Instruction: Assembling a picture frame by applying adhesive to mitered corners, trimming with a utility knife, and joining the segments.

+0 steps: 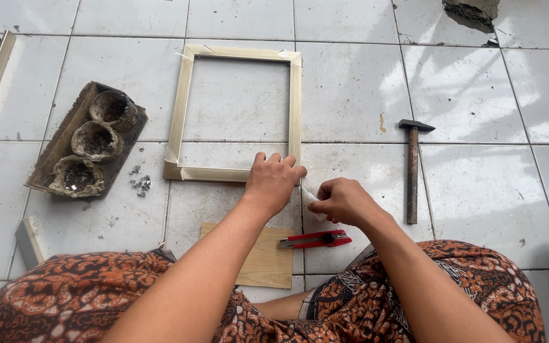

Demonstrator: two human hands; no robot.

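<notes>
Flanking the wooden frame lie a hammer, cutter and tray; frame's long axis runs away; left hand presses its corner, right hand pinches white tape

Qty on floor: 1 wooden frame; 1 hammer; 1 red utility knife; 1 plywood board; 1 tray w/ 3 crusted bowls; 1 small pile of metal bits. Hands: 2, left hand and right hand.
</notes>
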